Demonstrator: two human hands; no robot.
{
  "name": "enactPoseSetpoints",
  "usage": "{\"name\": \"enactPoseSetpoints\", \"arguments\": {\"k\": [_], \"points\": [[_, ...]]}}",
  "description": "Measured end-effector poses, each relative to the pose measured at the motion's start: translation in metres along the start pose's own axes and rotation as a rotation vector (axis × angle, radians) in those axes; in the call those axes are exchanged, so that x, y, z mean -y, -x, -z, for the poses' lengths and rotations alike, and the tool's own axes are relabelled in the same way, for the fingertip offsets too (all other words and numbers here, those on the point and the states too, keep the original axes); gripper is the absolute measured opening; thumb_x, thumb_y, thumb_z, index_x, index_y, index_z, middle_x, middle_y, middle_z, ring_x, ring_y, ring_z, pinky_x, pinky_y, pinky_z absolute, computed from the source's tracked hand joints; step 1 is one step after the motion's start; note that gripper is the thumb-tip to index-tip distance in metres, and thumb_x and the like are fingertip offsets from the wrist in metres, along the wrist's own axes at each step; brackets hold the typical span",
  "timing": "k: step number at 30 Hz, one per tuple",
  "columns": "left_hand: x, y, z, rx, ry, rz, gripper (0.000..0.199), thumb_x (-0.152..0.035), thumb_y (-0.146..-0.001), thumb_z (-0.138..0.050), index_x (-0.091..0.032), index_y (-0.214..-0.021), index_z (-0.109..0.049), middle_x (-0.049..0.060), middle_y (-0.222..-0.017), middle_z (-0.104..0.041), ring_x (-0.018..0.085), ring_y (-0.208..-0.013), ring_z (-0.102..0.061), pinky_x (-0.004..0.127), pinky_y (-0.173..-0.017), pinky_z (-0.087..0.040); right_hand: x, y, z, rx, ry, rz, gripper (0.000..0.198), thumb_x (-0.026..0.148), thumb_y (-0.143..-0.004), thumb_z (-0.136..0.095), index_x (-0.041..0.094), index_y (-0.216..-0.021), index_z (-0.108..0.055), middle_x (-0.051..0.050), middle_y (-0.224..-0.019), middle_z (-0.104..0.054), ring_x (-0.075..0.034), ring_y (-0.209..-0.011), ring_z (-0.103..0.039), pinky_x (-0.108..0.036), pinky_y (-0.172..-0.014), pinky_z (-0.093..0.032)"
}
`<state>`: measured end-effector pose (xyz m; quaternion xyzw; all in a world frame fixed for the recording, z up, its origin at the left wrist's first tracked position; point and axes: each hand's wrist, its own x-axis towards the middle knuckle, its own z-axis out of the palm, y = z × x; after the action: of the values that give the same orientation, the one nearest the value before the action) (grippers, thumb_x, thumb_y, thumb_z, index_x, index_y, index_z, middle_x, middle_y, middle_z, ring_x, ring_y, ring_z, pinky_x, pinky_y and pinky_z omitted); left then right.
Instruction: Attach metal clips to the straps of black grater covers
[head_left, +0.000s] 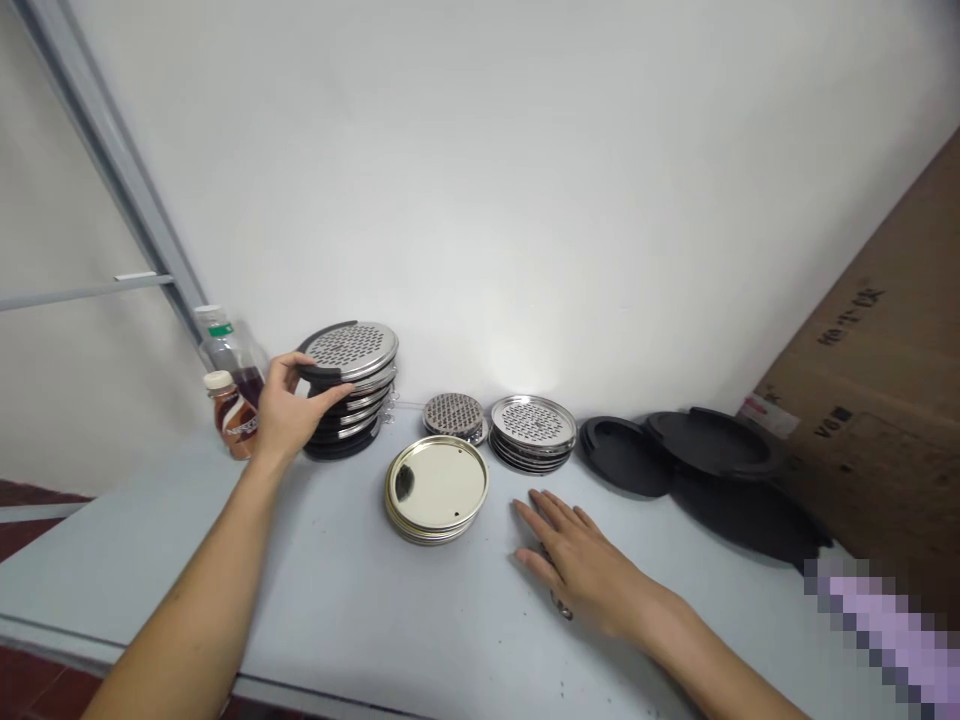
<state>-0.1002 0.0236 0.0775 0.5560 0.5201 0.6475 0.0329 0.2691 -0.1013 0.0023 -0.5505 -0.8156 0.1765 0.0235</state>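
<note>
At the left, my left hand (289, 400) grips the edge of the top perforated metal disc (352, 347), which has a black rim round part of its edge. That disc lies on a tall stack of similar metal and black pieces (345, 430). My right hand (574, 560) rests low over the table, fingers spread, holding nothing. Left of its fingertips is a short stack of shiny gold round lids (439, 485); the top one has a dark patch and small holes. Behind it are a stack of silver perforated discs (534, 425) and a smaller perforated disc pile (454, 413).
Black round bases (630, 455) lie overlapping at the right, beside a big cardboard box (855, 400). Two bottles, a brown one with a white cap (234, 415) and a clear one (225, 345), stand left of the tall stack. A white wall (525, 200) backs the table (360, 610).
</note>
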Motion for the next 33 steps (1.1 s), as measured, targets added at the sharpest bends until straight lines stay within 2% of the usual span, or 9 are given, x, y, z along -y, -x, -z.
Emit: {"name": "enactPoseSetpoints", "arguments": {"k": [4,8,12,16,20,23,25,29,33], "points": [[-0.032,0.013,-0.001,0.066,0.274,0.000,0.057,-0.030,-0.051,-0.086,-0.026,-0.096,-0.051,-0.002,-0.086,-0.057,0.017,-0.086,-0.063,0.033,-0.086,-0.055,0.011,0.010,-0.004,0.023,-0.045,0.097,0.076,0.068,-0.093,-0.033,0.030,-0.155,-0.013,-0.007,-0.162,0.000,-0.033,-0.149,0.004,-0.062,-0.117,-0.004],[-0.066,0.047,0.005,0.112,0.336,0.045,0.057,-0.024,-0.049,-0.087,-0.027,-0.094,-0.052,-0.002,-0.089,-0.060,0.019,-0.086,-0.066,0.035,-0.085,-0.059,0.014,0.017,-0.014,-0.017,-0.021,0.064,0.067,0.058,-0.099,-0.023,0.022,-0.155,-0.016,-0.008,-0.162,-0.006,-0.030,-0.150,-0.002,-0.060,-0.119,-0.001],[-0.082,0.113,0.023,0.216,0.349,0.124,0.056,-0.019,-0.046,-0.087,-0.030,-0.090,-0.054,0.001,-0.131,-0.058,0.030,-0.125,-0.056,0.042,-0.101,-0.052,-0.003,0.025,-0.020,-0.106,0.016,-0.034,0.065,0.055,-0.100,-0.023,0.019,-0.155,-0.018,-0.008,-0.161,-0.012,-0.028,-0.150,-0.008,-0.058,-0.120,-0.006],[-0.088,0.185,0.031,0.369,0.355,0.292,0.058,-0.013,-0.038,-0.089,-0.031,-0.083,-0.057,0.000,-0.149,-0.046,0.040,-0.130,-0.050,0.046,-0.092,-0.058,-0.016,0.026,-0.018,-0.205,0.012,-0.099,0.065,0.055,-0.099,-0.029,0.017,-0.151,-0.035,-0.013,-0.160,-0.024,-0.032,-0.149,-0.016,-0.061,-0.119,-0.007],[-0.096,0.220,0.021,0.397,0.365,0.335,0.053,-0.011,-0.041,-0.086,-0.027,-0.082,-0.057,0.006,-0.151,-0.042,0.039,-0.133,-0.047,0.046,-0.099,-0.052,-0.012,0.026,0.007,-0.384,-0.505,-0.107,0.059,0.054,-0.100,-0.028,0.018,-0.142,-0.050,-0.016,-0.148,-0.047,-0.031,-0.138,-0.041,-0.054,-0.113,-0.032],[-0.097,0.224,0.011,0.411,0.333,0.300,0.053,-0.015,-0.044,-0.087,-0.027,-0.084,-0.055,0.008,-0.154,-0.037,0.038,-0.135,-0.045,0.043,-0.097,-0.054,-0.005,0.028,0.028,-0.008,-1.124,0.107,0.058,0.056,-0.095,-0.043,0.021,-0.141,-0.048,-0.015,-0.125,-0.064,-0.028,-0.109,-0.064,-0.046,-0.088,-0.055],[-0.095,0.225,0.008,0.408,0.286,0.293,0.053,-0.016,-0.046,-0.087,-0.028,-0.085,-0.053,0.008,-0.153,-0.037,0.038,-0.136,-0.044,0.043,-0.096,-0.054,-0.003,0.028,0.036,0.241,-1.300,0.259,0.062,0.052,-0.086,-0.063,0.020,-0.138,-0.049,-0.011,-0.107,-0.068,-0.022,-0.085,-0.068,-0.038,-0.074,-0.058],[-0.093,0.231,0.009,0.445,0.254,0.339,0.059,-0.008,-0.042,-0.085,-0.028,-0.088,-0.053,0.007,-0.150,-0.039,0.038,-0.132,-0.048,0.047,-0.097,-0.053,0.000,0.027,0.041,0.209,-1.273,0.251,0.038,0.046,-0.089,-0.064,0.013,-0.109,-0.066,0.002,-0.069,-0.059,-0.007,-0.054,-0.052,-0.020,-0.056,-0.048],[-0.106,0.232,0.015,0.442,0.329,0.413,0.062,-0.008,-0.040,-0.087,-0.029,-0.092,-0.059,0.003,-0.157,-0.026,0.040,-0.136,-0.041,0.046,-0.098,-0.052,0.010,0.026,0.049,0.124,-1.228,0.229,0.035,0.044,-0.087,-0.067,0.014,-0.107,-0.067,-0.002,-0.078,-0.065,-0.010,-0.063,-0.058,-0.022,-0.060,-0.049]]}}
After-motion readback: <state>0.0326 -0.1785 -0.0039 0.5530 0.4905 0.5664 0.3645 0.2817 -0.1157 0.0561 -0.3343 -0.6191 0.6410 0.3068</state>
